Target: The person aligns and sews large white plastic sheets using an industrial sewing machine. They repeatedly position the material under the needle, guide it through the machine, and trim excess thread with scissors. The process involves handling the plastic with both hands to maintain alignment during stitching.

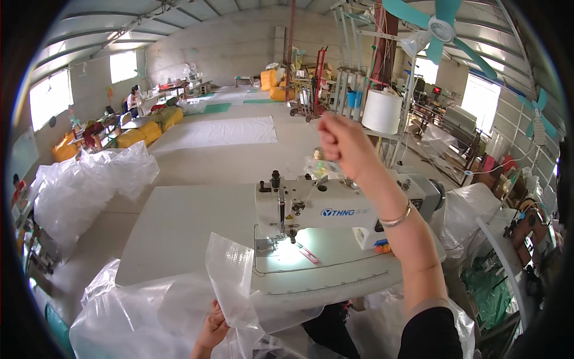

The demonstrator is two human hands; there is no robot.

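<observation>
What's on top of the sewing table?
A sewing machine, pink-handled tool and small orange item show on the tabletop. Clear plastic sheeting and the right arm obscure parts of it; anything there can't be made out.

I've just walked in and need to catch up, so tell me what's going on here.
A person's left hand grips a clear plastic sheet at the near side of a sewing table. The right hand is up, fingers curled, beyond the sewing machine in the view; whether it holds anything thin can't be told. Pink snips lie on the lit tabletop.
</observation>
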